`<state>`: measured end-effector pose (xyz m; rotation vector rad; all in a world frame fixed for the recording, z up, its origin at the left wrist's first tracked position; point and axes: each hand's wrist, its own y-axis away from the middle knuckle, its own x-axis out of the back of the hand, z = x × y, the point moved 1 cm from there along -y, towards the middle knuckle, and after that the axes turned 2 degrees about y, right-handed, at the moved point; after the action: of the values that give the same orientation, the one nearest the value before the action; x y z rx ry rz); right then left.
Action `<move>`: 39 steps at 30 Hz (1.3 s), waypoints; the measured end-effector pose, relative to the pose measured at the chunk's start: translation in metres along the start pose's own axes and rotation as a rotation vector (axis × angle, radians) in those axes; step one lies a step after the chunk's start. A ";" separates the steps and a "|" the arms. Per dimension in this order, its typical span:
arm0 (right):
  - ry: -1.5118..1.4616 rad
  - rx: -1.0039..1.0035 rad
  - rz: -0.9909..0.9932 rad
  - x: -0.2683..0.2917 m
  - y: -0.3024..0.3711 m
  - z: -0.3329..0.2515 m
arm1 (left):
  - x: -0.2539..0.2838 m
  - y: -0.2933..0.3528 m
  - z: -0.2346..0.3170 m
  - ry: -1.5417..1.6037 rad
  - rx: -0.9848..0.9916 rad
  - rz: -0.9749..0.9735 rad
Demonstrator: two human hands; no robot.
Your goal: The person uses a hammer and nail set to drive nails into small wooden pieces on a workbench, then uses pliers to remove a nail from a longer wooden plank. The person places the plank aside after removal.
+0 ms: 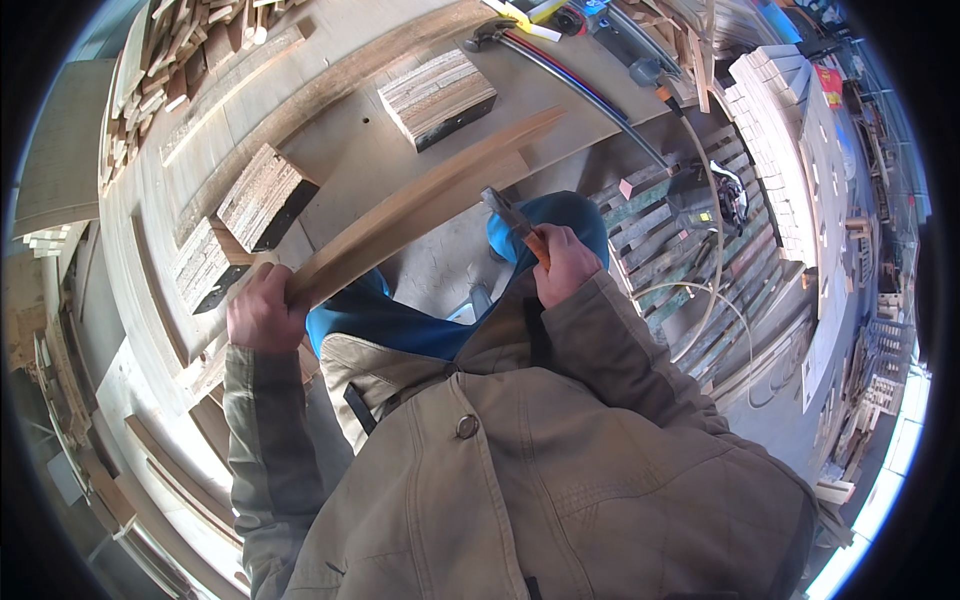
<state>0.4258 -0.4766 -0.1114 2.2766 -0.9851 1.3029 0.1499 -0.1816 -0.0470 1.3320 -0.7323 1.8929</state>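
Observation:
My left hand (265,308) is closed round the near end of a long, narrow wooden board (430,205), which slants up and away to the right above my lap. In my closed right hand (565,265) is an orange-handled metal hand tool (512,215); its grey head points up and left, just apart from the board's near edge, and its exact kind is unclear. Beside my left hand stands a stacked-wood block (205,262), with a second wood block (262,195) just beyond it. A larger wood block (437,95) sits farther off, past the board.
Loose wood strips (180,50) are heaped at the far left of the worktable (340,150). A hammer (487,37) lies at the back, near coloured hoses (580,85). Right of my knees are a slatted pallet (690,240), a looping hose (718,230) and stacked pale boards (770,150).

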 end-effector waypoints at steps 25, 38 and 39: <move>-0.117 0.024 -0.202 -0.027 0.007 0.004 | 0.002 0.003 -0.003 -0.009 -0.036 0.028; -0.203 -0.050 -0.238 -0.036 0.011 0.018 | 0.051 0.057 -0.058 -0.065 0.184 -0.025; -0.203 -0.067 -0.242 -0.037 0.011 0.020 | 0.058 0.067 -0.067 -0.071 0.246 -0.042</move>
<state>0.4172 -0.4811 -0.1541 2.4221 -0.7708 0.9417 0.0461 -0.1568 -0.0167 1.5597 -0.5138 1.9585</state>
